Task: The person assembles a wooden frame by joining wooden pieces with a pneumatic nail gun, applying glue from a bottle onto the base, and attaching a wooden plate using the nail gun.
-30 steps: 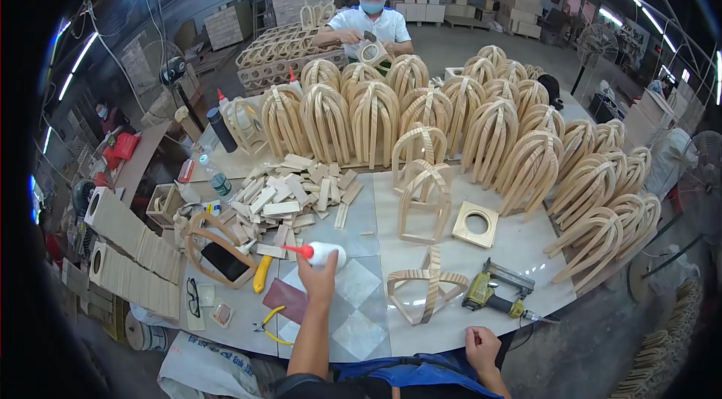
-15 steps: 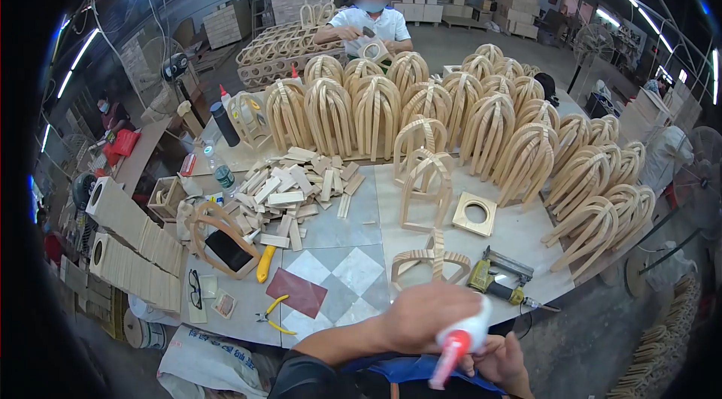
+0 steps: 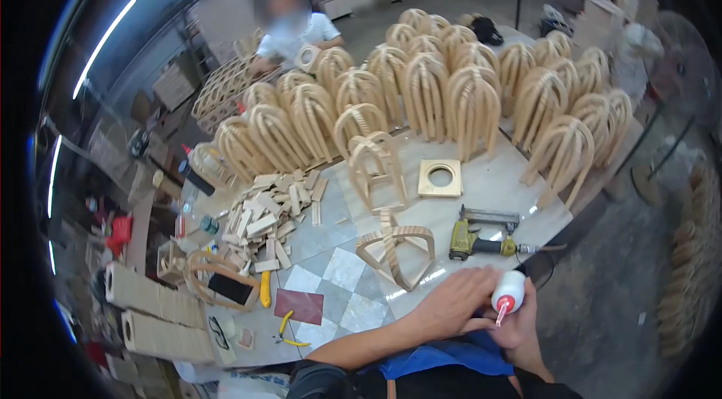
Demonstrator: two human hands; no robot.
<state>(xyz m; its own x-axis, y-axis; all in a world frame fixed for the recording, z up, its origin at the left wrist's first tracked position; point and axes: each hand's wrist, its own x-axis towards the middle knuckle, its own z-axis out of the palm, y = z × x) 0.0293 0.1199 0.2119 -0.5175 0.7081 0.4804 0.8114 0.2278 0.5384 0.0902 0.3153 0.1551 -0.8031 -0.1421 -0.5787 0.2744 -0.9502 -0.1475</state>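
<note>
A white squeeze bottle (image 3: 508, 288) with a red cap and nozzle is held tilted, nozzle toward me, near the table's front edge. My right hand (image 3: 520, 330) is wrapped round it from the right and below. Beside it on the left is my left hand (image 3: 451, 301), fingers stretched out toward the bottle; whether they touch it is unclear. A curved wooden frame (image 3: 396, 248) sits on the table just beyond my left hand. Past the bottle lies a yellow-green air nailer (image 3: 483, 233) with its hose fitting. Farther back are a square wooden block with a round hole (image 3: 440, 179) and another upright frame (image 3: 377, 169).
Many arched wooden frames (image 3: 426, 98) stand across the back. Small wooden pieces (image 3: 265, 211) lie heaped at left. Nearer me are yellow-handled pliers (image 3: 289, 330), a dark red sheet (image 3: 299, 306) and glasses (image 3: 219, 333). A masked person (image 3: 295, 34) works opposite.
The view has turned rightward. The bottle has passed from my left hand to my right, its nozzle still pointing toward me. My left hand's fingers have straightened.
</note>
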